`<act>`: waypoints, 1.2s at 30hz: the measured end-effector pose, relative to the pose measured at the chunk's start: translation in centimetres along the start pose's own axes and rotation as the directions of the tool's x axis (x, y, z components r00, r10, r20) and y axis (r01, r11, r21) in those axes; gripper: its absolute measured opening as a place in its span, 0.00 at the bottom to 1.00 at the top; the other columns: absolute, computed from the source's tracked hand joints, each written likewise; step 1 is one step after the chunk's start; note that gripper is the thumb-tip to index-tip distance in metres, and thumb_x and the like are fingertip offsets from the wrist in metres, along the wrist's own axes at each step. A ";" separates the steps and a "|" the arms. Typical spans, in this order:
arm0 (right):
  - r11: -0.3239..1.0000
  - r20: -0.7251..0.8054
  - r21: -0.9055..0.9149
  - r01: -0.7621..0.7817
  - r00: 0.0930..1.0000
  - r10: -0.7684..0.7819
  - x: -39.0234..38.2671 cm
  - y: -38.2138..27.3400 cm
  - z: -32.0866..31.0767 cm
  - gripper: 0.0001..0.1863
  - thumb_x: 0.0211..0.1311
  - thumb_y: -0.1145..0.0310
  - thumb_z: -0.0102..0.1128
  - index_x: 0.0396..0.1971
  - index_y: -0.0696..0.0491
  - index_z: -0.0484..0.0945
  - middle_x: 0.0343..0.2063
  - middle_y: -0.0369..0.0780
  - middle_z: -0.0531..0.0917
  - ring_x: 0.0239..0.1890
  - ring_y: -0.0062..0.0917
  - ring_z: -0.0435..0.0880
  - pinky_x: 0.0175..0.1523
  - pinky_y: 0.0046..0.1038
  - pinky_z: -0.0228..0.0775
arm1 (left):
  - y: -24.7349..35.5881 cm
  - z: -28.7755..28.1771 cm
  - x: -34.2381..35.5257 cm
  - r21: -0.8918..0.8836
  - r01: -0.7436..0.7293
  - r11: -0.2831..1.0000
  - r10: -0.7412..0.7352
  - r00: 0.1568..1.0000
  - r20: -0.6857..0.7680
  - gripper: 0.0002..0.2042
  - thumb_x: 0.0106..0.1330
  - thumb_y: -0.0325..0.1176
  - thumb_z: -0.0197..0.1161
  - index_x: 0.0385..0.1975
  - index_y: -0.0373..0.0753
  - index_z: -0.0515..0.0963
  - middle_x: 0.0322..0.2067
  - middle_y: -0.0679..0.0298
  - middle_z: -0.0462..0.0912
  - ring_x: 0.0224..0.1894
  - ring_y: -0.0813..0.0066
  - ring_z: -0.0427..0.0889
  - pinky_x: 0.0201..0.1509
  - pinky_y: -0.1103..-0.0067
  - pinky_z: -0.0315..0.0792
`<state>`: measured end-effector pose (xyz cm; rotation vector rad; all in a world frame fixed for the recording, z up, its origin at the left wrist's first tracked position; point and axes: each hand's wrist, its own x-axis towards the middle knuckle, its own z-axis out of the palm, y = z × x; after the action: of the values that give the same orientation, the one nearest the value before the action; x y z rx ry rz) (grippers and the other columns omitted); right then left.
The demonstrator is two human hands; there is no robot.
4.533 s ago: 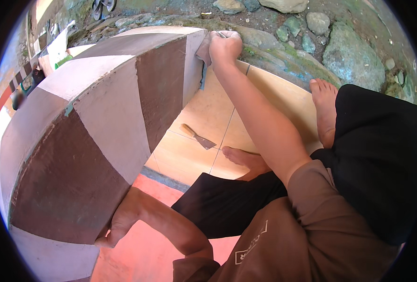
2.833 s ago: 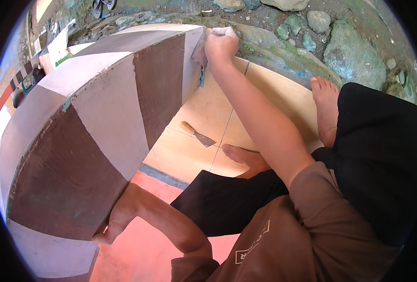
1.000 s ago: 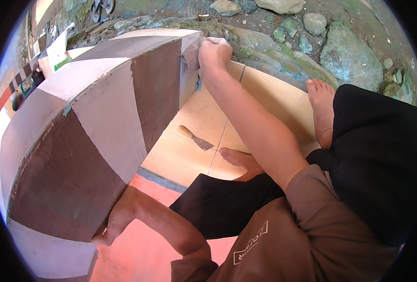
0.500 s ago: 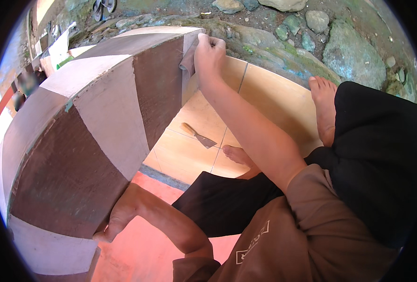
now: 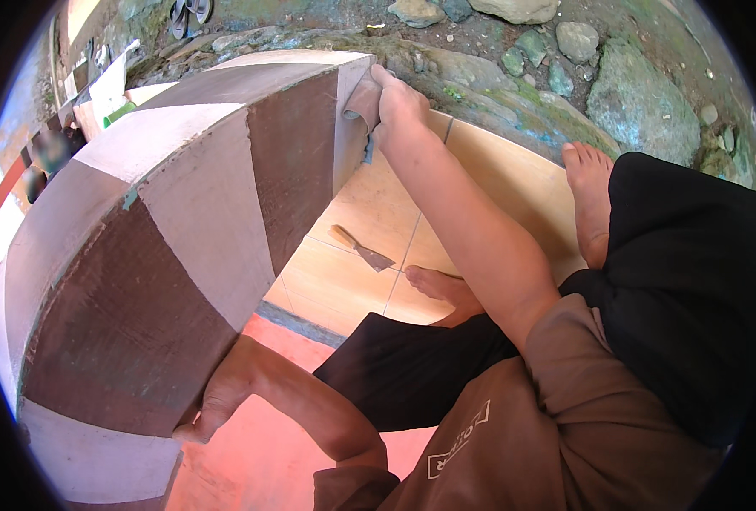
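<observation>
A big round drum-like object (image 5: 182,247) with brown and pale pink panels fills the left half of the view. My right hand (image 5: 395,100) reaches to its far side and presses a small folded sheet (image 5: 362,94), pinkish brown, against a pale panel near the top edge. My left hand (image 5: 224,392) rests flat against the lower edge of a dark brown panel, fingers spread along it. I sit with bare feet on the tiled floor.
A putty knife (image 5: 362,249) with a wooden handle lies on the cream floor tiles (image 5: 344,281) by my left foot (image 5: 442,285). Red tiles (image 5: 258,451) lie below. Rough stones (image 5: 642,85) and mossy ground border the far side. Sandals (image 5: 186,10) lie at top left.
My right hand has slid the sheet down and to the left along the far panel, from the top rim onto the panel face. My left hand stays in place.
</observation>
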<state>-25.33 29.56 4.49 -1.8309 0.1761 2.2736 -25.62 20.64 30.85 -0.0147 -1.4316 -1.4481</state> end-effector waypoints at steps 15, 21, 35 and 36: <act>0.976 -0.118 -0.211 0.046 0.990 -0.072 1.6 0.3 1.0 0.14 0.63 0.71 0.64 0.43 0.65 0.78 0.35 0.42 0.82 0.34 0.27 0.82 0.32 0.34 0.75 | -0.8 -0.9 1.2 0.023 0.006 1.000 -0.006 1.000 0.004 0.14 0.58 0.44 0.56 0.38 0.46 0.80 0.44 0.73 0.75 0.51 0.79 0.72 0.54 0.72 0.66; 0.971 -0.050 -0.226 0.081 0.994 -0.095 0.6 1.0 0.9 0.12 0.63 0.71 0.64 0.39 0.65 0.78 0.33 0.43 0.81 0.29 0.25 0.81 0.29 0.33 0.73 | -0.8 -1.4 2.1 0.042 -0.008 0.999 0.008 1.000 0.006 0.12 0.58 0.44 0.56 0.36 0.47 0.79 0.41 0.74 0.74 0.48 0.79 0.71 0.52 0.72 0.65; 0.946 -0.087 -0.304 0.117 0.985 -0.150 -0.2 -0.7 1.3 0.14 0.59 0.69 0.66 0.37 0.65 0.78 0.35 0.45 0.82 0.34 0.28 0.82 0.39 0.35 0.74 | -0.2 -0.9 1.2 0.092 -0.020 0.996 0.020 1.000 0.009 0.09 0.58 0.43 0.54 0.31 0.48 0.76 0.36 0.76 0.71 0.42 0.80 0.70 0.47 0.73 0.64; 0.938 -0.088 -0.320 0.135 0.981 -0.172 -0.6 -0.2 1.3 0.14 0.59 0.69 0.66 0.37 0.65 0.78 0.35 0.45 0.82 0.35 0.28 0.82 0.40 0.34 0.74 | -0.3 -0.8 1.1 0.094 -0.020 0.995 0.019 1.000 0.010 0.09 0.58 0.43 0.54 0.30 0.48 0.76 0.35 0.76 0.70 0.42 0.80 0.70 0.47 0.74 0.64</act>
<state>-26.38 29.97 5.32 -2.0457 -0.3202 2.1875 -25.80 19.34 31.11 0.0242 -1.5019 -1.3652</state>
